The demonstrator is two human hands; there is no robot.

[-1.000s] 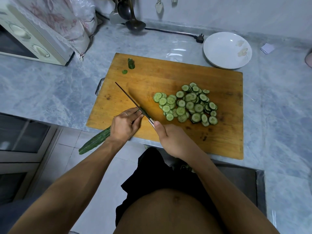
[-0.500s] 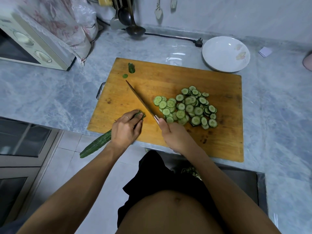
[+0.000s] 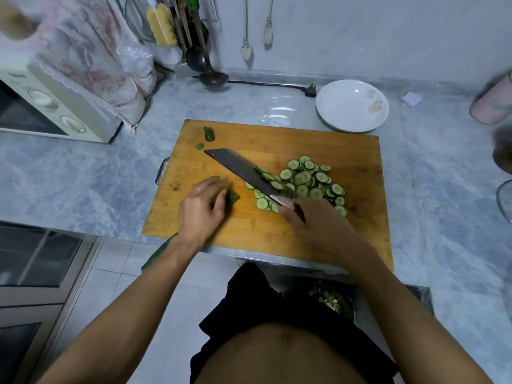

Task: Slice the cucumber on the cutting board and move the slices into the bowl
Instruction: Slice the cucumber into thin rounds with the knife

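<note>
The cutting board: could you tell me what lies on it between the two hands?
In the head view, only bare cutting board separates the left hand from the right hand.

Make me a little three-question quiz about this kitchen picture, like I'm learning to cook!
1. True or false: slices lie on the knife blade.
2. Which hand grips the knife: A) left hand B) right hand?
3. Fill in: the white plate on the counter holds ____ slices.

Key: 1 true. 2 B; the left hand holds the cucumber on the cutting board. 3 no; the slices lie on the board.
</note>
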